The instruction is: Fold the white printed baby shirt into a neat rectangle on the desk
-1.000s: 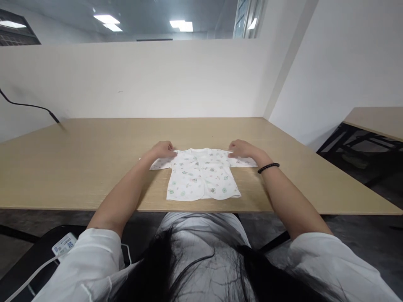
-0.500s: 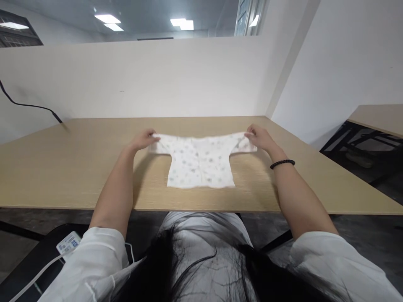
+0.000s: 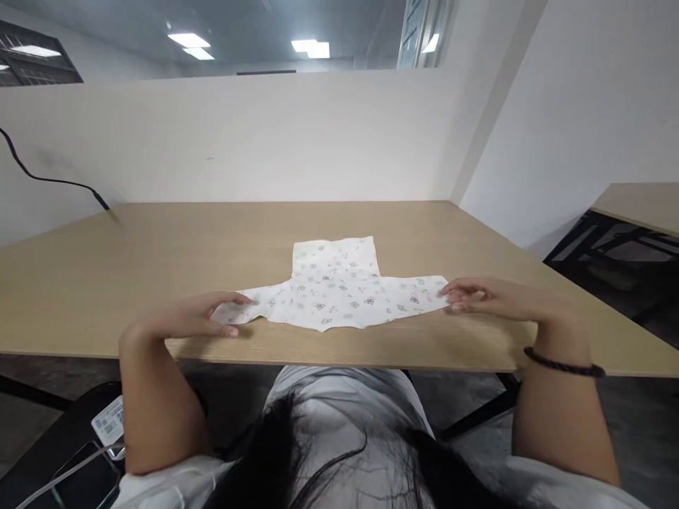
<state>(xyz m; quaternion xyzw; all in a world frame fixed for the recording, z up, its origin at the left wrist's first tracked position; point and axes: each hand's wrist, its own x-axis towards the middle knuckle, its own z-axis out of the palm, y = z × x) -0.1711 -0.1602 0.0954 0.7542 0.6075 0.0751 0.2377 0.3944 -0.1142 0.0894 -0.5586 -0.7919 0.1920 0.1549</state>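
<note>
A small white baby shirt [image 3: 334, 286] with a scattered grey print lies spread flat on the table, its hem pointing away from me and its neck edge towards me. Over the end of the left sleeve rests my left hand [image 3: 199, 314], forefinger on the cloth and thumb apart from it near the table. My right hand [image 3: 488, 297] is at the tip of the right sleeve, fingertips touching its edge, fingers loosely bent and parted. Neither hand grips the shirt.
The wooden table [image 3: 159, 240] meets a white partition [image 3: 297, 141] at the back. A black cable [image 3: 64, 182] hangs at the left. Below the table, a white labelled device [image 3: 110, 424] with a cord sits on a black chair. Another table [image 3: 636, 201] stands at the right.
Held up by both sleeves before, the shirt now lies on the table with its hem swung to the far side. Both hands have come nearer and wider apart, loosening their pinch.
</note>
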